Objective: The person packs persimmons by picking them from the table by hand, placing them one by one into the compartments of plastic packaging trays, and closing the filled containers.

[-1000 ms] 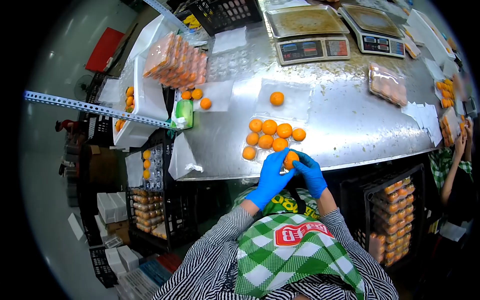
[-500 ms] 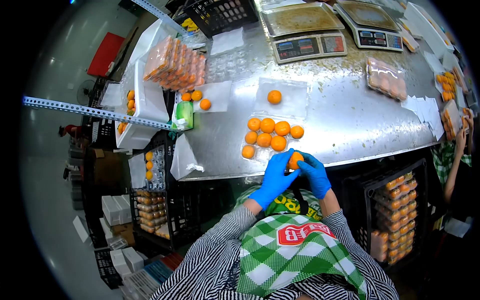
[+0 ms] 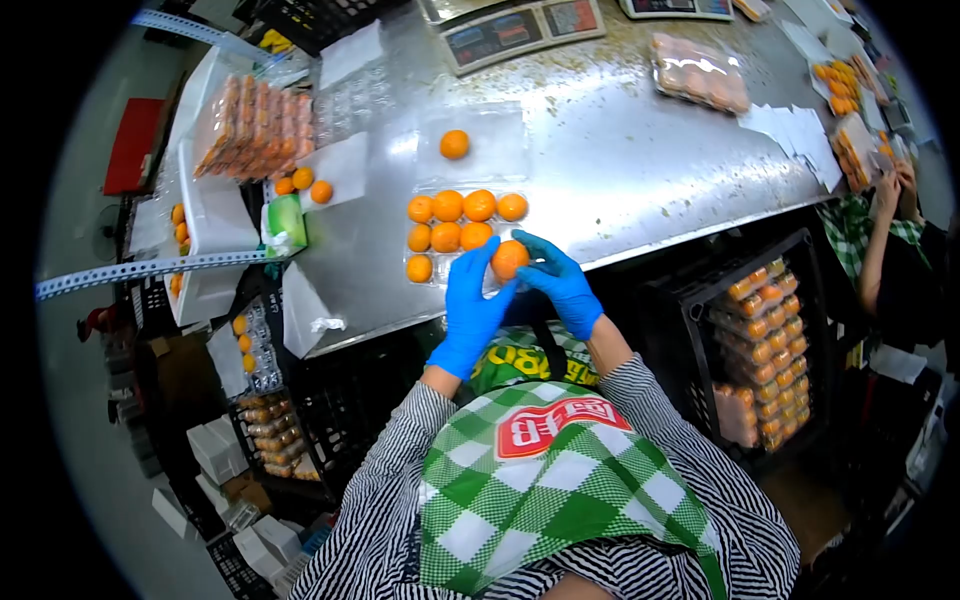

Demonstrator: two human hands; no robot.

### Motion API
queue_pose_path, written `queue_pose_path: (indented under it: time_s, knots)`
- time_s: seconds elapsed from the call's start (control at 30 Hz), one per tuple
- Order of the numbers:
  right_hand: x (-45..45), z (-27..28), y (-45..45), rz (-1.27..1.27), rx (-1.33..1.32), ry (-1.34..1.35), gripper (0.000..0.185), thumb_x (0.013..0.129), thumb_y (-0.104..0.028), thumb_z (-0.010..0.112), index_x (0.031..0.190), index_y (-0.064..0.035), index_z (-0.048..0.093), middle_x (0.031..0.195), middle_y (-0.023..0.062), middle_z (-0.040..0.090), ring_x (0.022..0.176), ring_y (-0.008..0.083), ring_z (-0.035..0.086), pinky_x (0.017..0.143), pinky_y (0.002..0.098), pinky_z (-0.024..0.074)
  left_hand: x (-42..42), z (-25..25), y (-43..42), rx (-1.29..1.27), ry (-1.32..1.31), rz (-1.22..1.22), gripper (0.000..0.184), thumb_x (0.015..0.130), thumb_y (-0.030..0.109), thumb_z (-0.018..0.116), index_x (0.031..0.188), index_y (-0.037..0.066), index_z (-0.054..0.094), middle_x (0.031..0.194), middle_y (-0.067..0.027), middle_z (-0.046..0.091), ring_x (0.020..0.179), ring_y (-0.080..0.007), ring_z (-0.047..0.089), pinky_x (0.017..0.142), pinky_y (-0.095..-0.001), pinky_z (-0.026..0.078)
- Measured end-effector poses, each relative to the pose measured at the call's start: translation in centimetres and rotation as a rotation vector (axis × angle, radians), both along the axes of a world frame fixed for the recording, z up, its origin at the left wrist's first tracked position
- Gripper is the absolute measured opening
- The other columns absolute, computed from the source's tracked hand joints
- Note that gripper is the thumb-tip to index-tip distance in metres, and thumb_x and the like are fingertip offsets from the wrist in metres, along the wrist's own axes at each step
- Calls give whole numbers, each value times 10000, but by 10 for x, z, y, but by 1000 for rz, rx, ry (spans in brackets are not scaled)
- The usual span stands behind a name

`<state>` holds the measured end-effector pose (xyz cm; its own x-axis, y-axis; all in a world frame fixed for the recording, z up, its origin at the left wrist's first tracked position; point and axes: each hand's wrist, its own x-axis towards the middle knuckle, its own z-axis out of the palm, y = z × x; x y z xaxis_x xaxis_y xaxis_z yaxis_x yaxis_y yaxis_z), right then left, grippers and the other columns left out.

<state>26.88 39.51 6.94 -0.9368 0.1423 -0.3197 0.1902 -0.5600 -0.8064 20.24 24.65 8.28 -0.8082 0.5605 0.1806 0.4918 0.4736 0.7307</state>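
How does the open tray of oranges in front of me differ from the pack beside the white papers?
The open tray is uncovered, while the pack is closed over. The tray's fruit looks bright orange; the pack's looks paler and pinkish. The tray lies close to your hands, the pack farther off. Both sit on the metal table.

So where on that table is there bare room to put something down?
The widest bare patch of the table lies between the orange tray and the white papers. A narrower strip separates the tray from the green bundle. It's crowded around the stacked packs and loose oranges.
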Motion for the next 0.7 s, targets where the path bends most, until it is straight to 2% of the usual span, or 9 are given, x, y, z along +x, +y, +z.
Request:
queue_pose_path:
  time_s: [0.03, 0.13, 0.23, 0.33, 0.43, 0.53, 0.63, 0.7]
  knots:
    - [-1, 0, 0, 1, 32, -9, 526, 857, -131, 645, 1339, -44, 453, 1216, 93, 559, 1016, 149, 571, 862, 259, 479, 0, 2, 0, -54, 97, -20, 609, 754, 152, 751, 1296, 45, 494, 1179, -127, 559, 1053, -231, 552, 924, -346, 430]
    - [-2, -11, 1, -13, -58, 59, 471, 880, -134, 620, 1317, -32, 474, 1184, 94, 578, 971, 140, 587, 837, 258, 495, 5, 10, 3, 49, -26, 25, 602, 744, 152, 754, 1282, 54, 502, 1199, -139, 554, 1069, -280, 550, 930, -365, 436]
    - [0, -23, -2, 24, -343, 79, 440, 906, -144, 588, 1313, -21, 476, 1167, 89, 589, 924, 129, 602, 812, 265, 511, 5, 9, 1, 140, -247, 7, 598, 748, 146, 750, 1284, 61, 499, 1219, -125, 551, 1072, -263, 550, 929, -352, 438]
    - [2, -27, -3, 47, -282, 50, 445, 923, -154, 565, 1331, -14, 454, 1177, 83, 584, 898, 122, 608, 801, 274, 518, 3, 13, -1, 150, -456, 22, 580, 751, 141, 745, 1274, 64, 506, 1230, -115, 549, 1081, -246, 548, 932, -345, 436]
    - [1, -25, -5, 14, -294, 49, 477, 921, -175, 572, 1349, -15, 434, 1170, 85, 589, 917, 124, 604, 810, 265, 513, 2, 5, -4, 115, -294, -25, 596, 769, 128, 731, 1306, 57, 481, 1218, -121, 546, 1090, -228, 545, 928, -335, 442]
    - [-3, -18, -14, -29, -60, 71, 486, 928, -206, 565, 1353, -13, 428, 1160, 84, 595, 936, 122, 598, 819, 253, 505, -2, 3, -3, 3, 21, -80, 580, 772, 133, 729, 1295, 56, 489, 1185, -122, 556, 1071, -239, 556, 923, -334, 449]
    - [-4, -17, -11, -8, -209, 7, 497, 923, -211, 573, 1361, -27, 425, 1143, 77, 599, 951, 123, 590, 837, 249, 492, -1, 8, -1, 108, -135, -18, 550, 772, 140, 730, 1268, 54, 509, 1168, -127, 557, 1051, -252, 565, 921, -339, 450]
    - [-3, -24, -11, 33, -298, -45, 488, 924, -207, 571, 1358, -33, 432, 1119, 71, 606, 941, 130, 592, 846, 255, 487, -5, 6, -6, 90, -147, -37, 537, 772, 154, 736, 1249, 37, 519, 1157, -124, 561, 1043, -232, 561, 914, -331, 449]
